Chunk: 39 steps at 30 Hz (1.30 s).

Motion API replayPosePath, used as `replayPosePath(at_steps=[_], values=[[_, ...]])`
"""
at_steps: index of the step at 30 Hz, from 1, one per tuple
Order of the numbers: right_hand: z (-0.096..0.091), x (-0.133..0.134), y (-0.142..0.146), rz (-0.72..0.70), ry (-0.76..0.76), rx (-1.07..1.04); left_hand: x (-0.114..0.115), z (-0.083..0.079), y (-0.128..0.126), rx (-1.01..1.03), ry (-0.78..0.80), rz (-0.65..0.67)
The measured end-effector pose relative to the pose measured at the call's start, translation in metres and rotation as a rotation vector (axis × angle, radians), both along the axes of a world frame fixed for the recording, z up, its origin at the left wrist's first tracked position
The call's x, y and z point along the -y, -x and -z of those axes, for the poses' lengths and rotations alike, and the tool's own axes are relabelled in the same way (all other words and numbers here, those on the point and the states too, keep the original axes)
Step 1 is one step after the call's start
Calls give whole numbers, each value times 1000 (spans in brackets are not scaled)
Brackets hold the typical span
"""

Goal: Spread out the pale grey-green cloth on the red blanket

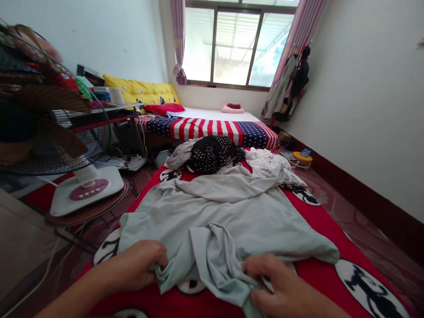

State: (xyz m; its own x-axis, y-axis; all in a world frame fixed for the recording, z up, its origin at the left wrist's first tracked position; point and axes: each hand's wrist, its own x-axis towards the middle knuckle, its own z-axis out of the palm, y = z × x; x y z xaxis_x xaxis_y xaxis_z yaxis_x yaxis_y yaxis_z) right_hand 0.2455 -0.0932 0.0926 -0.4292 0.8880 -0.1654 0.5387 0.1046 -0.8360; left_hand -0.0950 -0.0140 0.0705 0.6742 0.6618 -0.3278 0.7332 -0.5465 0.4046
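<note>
A pale grey-green garment lies spread and wrinkled over a red blanket with round black-and-white cat patches. Its near edge is bunched into folds between my hands. My left hand is closed on the cloth at the near left. At the near right, my right hand pinches another part of the same edge between thumb and fingers. What kind of garment it is, I cannot tell. Beyond it sit a black garment with white dots, a grey cloth and a white patterned garment.
On the left a fan stands on a round stool, near a cluttered desk. A bed with a stars-and-stripes cover is under the window. Clothes hang on a rack at the right wall, above a small yellow stool.
</note>
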Motion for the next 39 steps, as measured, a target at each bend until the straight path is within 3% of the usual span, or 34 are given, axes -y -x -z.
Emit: replayPosePath(at_steps=[3, 5, 8, 11, 14, 16, 20, 25, 33, 36, 39], values=[[-18, -6, -30, 19, 400, -329, 5, -4, 7, -79, 226, -46], [-21, -15, -51, 86, 454, -483, -1, -6, 6, -47, 350, -64], [-11, -36, -81, 260, 325, -370, -26, -4, -1, 148, 257, -144], [9, -64, -104, 424, 26, 170, -64, 7, -11, 351, -96, -295], [26, -96, -111, 565, -331, 645, -104, 23, -18, 361, -398, -395], [31, -118, -103, 564, -411, 707, -125, 31, -23, 299, -453, -413], [38, -156, -75, 532, -412, 669, -148, 40, -33, 199, -466, -400], [44, -194, -61, 599, -374, 570, -152, 44, -44, 90, -518, -426], [7, -286, -78, 820, -363, 86, -186, 48, -54, -20, -584, -576], [19, -303, -69, 848, -389, -27, -202, 56, -54, -61, -597, -657], [49, -298, -63, 795, -364, -33, -213, 67, -47, -92, -585, -702]])
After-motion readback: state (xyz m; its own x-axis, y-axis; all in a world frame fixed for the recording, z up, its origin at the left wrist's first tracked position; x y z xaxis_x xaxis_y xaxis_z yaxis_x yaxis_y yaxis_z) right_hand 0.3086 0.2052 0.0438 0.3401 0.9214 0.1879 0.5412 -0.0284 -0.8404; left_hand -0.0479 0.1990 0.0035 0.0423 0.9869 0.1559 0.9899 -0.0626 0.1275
